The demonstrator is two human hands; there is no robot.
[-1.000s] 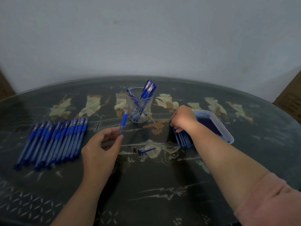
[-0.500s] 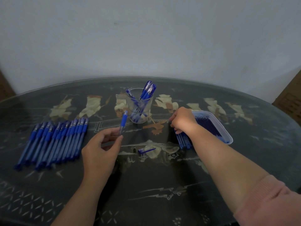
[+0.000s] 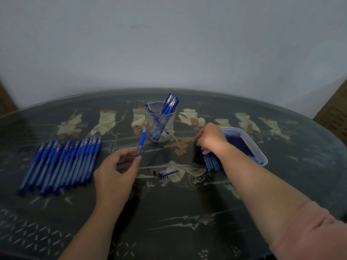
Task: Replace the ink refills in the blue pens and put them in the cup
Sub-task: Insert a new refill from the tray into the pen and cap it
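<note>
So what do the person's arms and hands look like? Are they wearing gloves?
No gloves. The left hand and the right hand are both bare, and no rings or watch show. The right arm has a pink sleeve with a ribbed cuff, sitting far up the forearm. The left arm shows no sleeve at all in this view.

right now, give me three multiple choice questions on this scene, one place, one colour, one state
1. The loose pens lie where? A in the tray B left of the cup C behind the cup
2. The sleeve is? A pink B green C black
3. The left hand? A lies flat B lifts the cup C holds a pen

1 B, their row lies far left of it; 2 A, the cuff at lower right is pink; 3 C, it pinches the pen's barrel.
</note>
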